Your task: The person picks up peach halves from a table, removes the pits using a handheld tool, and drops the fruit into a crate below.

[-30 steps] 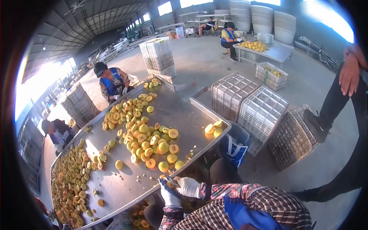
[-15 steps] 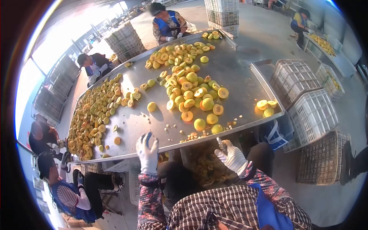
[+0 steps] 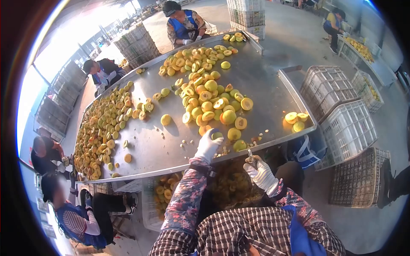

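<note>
My left hand (image 3: 207, 146), in a white glove, reaches over the near table edge with its fingers around a yellow-green peach (image 3: 217, 135). My right hand (image 3: 265, 176), gloved too, is closed on a small knife-like metal tool (image 3: 250, 155) pointing upward just off the edge; its exact kind is too small to make out. Beyond my left hand a heap of peaches (image 3: 209, 96), whole and halved, lies on the metal table (image 3: 267, 89). Pale pits (image 3: 224, 149) are scattered by the near edge.
Many peach halves (image 3: 96, 141) cover the table's left side. Beneath the near edge stands a crate of halves (image 3: 164, 192). Plastic crates (image 3: 348, 126) stack at the right. Co-workers sit at the far side (image 3: 183, 25) and left (image 3: 81, 217).
My left hand has moved right and forward from over the table edge and taken hold of a peach. My right hand stays near its place, still holding the tool.
</note>
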Demonstrator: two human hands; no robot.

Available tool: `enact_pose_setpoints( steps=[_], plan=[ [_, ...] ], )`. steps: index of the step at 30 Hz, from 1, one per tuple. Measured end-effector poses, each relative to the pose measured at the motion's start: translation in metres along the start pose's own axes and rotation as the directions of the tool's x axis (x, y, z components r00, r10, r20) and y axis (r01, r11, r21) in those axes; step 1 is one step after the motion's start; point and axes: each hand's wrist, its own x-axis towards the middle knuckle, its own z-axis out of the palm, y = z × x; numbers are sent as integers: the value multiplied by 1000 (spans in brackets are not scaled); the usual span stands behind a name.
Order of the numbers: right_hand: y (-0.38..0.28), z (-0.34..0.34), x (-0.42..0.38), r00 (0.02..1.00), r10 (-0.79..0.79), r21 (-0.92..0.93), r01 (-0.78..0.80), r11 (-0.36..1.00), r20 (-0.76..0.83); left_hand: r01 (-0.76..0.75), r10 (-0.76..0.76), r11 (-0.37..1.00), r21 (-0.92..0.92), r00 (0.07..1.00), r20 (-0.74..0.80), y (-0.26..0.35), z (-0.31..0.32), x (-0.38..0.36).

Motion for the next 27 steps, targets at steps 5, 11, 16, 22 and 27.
enact_pose_setpoints(
  steps=[5,11,16,22,27],
  plan=[
    [-38,20,3,979,78,-301,-18,954,188,57,83,584,-810,988,129,40,-24,-74],
    [-63,59,-1,912,-221,-733,410,543,347,267,10,24,-963,964,267,59,-25,-121],
    [-64,69,-9,919,-155,-746,386,543,362,199,7,11,-980,980,199,70,-21,-134],
    [-67,73,-15,928,-147,-779,369,506,343,-87,138,425,-901,990,-30,75,-13,-143],
    [-66,75,-13,937,-110,-884,349,311,331,-51,103,458,-887,995,-4,74,-15,-141]
  ],
)
